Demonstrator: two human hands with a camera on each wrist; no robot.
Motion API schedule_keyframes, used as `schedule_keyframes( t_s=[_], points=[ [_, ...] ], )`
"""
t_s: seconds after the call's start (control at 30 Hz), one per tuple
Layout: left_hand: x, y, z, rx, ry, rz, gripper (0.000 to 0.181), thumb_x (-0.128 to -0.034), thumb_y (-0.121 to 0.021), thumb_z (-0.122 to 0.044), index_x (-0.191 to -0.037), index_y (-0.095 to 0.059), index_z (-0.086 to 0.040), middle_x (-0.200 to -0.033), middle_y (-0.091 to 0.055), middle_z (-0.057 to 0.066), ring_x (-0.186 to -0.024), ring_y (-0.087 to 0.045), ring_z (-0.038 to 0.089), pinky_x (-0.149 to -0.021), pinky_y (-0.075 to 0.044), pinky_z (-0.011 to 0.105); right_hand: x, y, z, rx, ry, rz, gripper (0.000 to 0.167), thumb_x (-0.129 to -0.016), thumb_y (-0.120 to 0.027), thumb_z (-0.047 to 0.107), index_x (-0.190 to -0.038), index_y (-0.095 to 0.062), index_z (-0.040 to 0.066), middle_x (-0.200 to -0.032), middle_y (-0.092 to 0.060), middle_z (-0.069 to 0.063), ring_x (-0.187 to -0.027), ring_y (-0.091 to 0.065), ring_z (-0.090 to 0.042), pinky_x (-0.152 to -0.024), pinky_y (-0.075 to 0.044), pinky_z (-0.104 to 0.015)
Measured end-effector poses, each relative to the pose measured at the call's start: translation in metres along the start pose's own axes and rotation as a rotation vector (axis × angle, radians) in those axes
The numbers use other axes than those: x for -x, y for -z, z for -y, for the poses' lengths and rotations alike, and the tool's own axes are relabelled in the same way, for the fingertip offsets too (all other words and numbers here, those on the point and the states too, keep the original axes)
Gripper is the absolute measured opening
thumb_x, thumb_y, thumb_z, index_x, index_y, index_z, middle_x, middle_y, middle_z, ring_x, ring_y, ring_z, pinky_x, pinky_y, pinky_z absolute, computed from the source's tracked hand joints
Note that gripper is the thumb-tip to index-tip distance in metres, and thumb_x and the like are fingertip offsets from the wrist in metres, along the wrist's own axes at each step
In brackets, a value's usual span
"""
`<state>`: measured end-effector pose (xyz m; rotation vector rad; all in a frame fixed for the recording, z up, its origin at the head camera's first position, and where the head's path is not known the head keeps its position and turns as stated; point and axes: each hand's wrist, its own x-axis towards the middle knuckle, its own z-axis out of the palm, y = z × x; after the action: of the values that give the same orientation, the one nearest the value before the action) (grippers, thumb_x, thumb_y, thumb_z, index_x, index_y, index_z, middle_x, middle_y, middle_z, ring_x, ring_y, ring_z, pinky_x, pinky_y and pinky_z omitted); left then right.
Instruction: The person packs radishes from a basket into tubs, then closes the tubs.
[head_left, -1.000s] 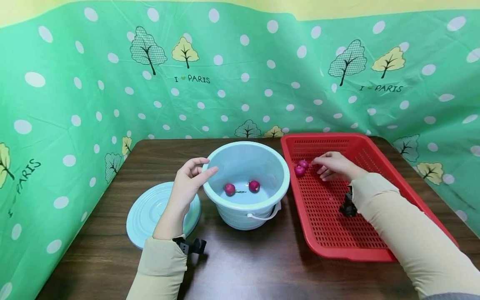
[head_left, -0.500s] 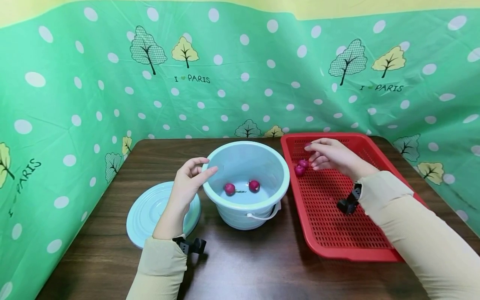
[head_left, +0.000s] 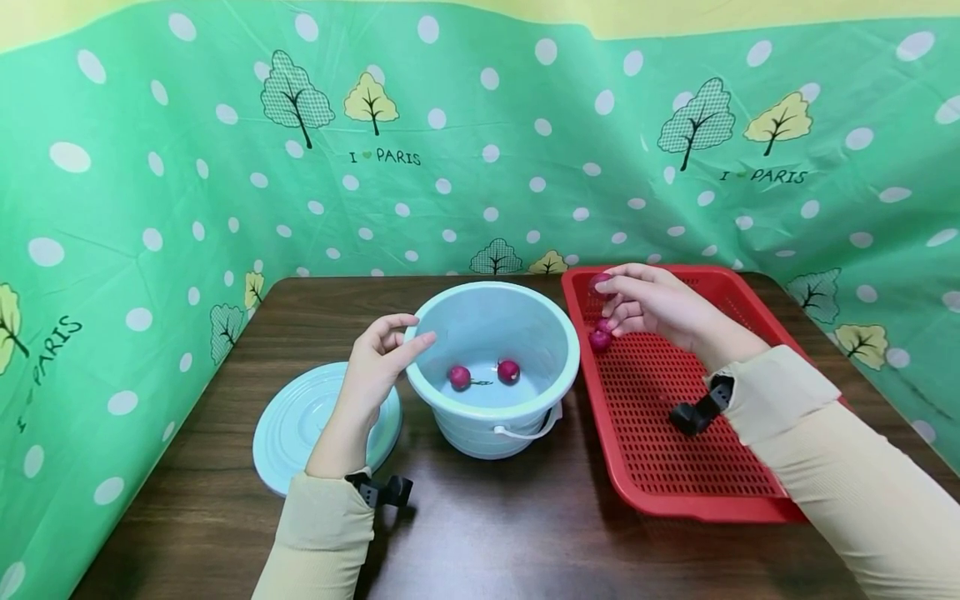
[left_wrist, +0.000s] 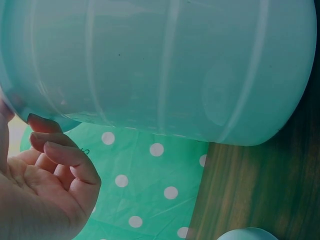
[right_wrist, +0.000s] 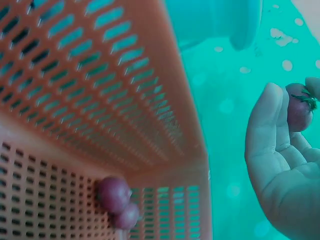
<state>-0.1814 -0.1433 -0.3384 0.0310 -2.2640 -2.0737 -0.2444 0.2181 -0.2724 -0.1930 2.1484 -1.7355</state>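
Note:
My left hand [head_left: 367, 371] holds the rim of a light blue bucket [head_left: 480, 429], thumb over the inside and fingers outside. Two red radishes, one on the left [head_left: 460, 377] and one on the right [head_left: 508, 372], lie on the bucket's floor. Above the far left corner of a red slotted basket [head_left: 609, 450], my right hand [head_left: 660, 308] pinches a radish [head_left: 599, 283] between thumb and fingers. Green stem stubs show on this held radish [right_wrist: 299, 111] in the right wrist view. Below it, two more radishes [right_wrist: 114, 194] rest together in the basket's corner.
A round light blue lid [head_left: 288, 433] lies on the dark wooden table [head_left: 480, 533], left of the bucket and partly behind my left forearm. The bucket's white handle [head_left: 525, 435] hangs at its front. A green dotted cloth [head_left: 465, 208] closes off the back and sides.
My right hand has taken a radish in the basket and lifted it up and to the left, toward the basket's far left rim. The left hand and bucket have stayed in place.

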Motion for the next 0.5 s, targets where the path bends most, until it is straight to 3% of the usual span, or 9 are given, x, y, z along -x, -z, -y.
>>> schedule_keyframes(
  t_s=[0.5],
  points=[
    [0.000,0.001,0.000,0.001,0.008,0.008,0.039,-0.0889,-0.075,-0.028,-0.122,-0.061,-0.012,-0.072,-0.055,-0.005,-0.055,-0.042,0.009,-0.052,-0.041,0.022,0.017,-0.038,0.017,0.002,0.063,0.044,0.028,-0.099,-0.060,0.024,-0.118,-0.050,0.005,-0.081,-0.066,-0.002,-0.065,-0.064,-0.013,-0.068,-0.059,-0.029]
  ],
)
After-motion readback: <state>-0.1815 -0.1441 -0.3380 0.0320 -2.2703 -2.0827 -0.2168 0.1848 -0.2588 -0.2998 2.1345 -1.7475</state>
